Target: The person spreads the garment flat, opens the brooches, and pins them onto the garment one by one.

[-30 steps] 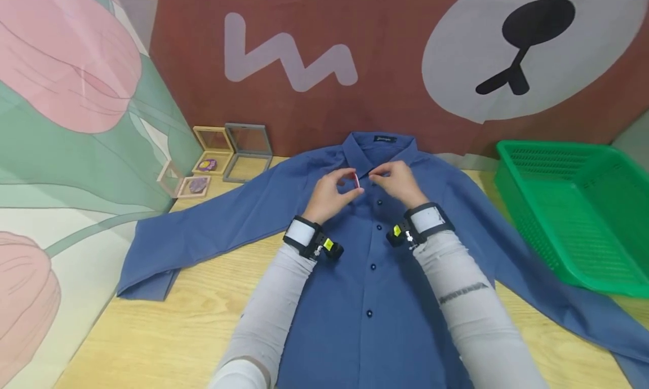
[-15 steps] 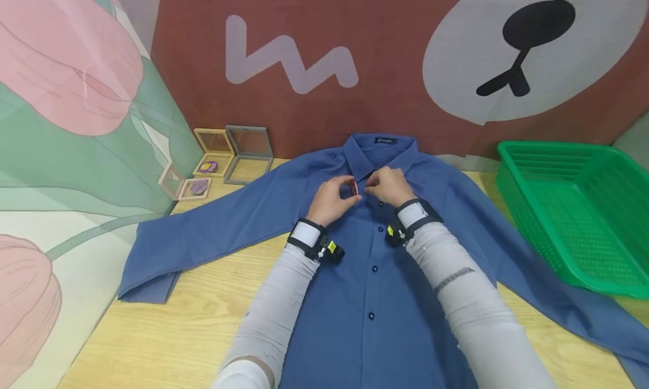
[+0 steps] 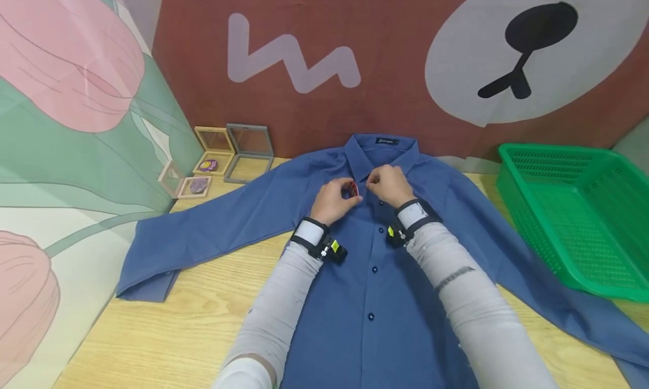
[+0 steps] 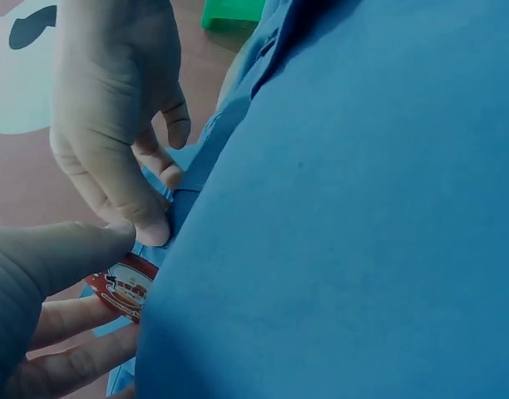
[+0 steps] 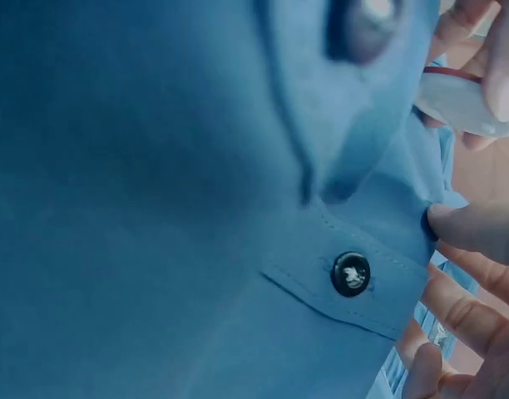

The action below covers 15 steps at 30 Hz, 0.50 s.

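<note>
A blue button-up shirt lies spread on the table, collar towards the back wall. Just below the collar on the left, my left hand pinches a round red badge by its rim, thumb against fingers. The badge shows its printed red face in the left wrist view; its pale back appears in the right wrist view. Close beside it, my right hand pinches the shirt front near the top, its thumb at a dark button. A lower button sits on the placket.
At the back left stand a yellow display case and a pink one, both holding badges, plus a grey case standing open. A green plastic basket is on the right, with a shirt sleeve running past it.
My right hand has moved slightly left, closer to the badge, and its fingers have curled in on the shirt. The badge has turned a little in my left hand, showing more of its red face.
</note>
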Motion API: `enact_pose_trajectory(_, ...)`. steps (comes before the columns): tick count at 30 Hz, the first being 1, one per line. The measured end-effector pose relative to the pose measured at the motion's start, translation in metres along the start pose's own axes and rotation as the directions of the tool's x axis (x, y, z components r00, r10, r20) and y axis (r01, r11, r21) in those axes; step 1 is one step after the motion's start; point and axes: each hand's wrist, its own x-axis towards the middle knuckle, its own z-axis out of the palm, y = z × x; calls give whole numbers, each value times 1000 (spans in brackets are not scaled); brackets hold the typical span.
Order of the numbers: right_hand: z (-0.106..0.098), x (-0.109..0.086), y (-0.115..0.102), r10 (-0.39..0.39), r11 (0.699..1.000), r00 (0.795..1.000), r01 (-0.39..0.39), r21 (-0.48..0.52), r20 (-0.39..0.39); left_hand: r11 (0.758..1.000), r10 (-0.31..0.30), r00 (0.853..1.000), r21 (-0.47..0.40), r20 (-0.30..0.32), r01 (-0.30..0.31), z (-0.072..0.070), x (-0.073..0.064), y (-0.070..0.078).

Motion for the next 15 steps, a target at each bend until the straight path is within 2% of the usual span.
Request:
enact_pose_trajectory(9, -1, -3, -5, -10, 999, 1000, 9, 45, 19, 998, -34, 999, 53, -5, 35, 5, 7, -2)
enact_pose_trajectory(15, -1, -10, -7, -26, 999, 1000, 26, 46, 4, 999, -22, 1000, 49, -15, 22, 6, 10, -1)
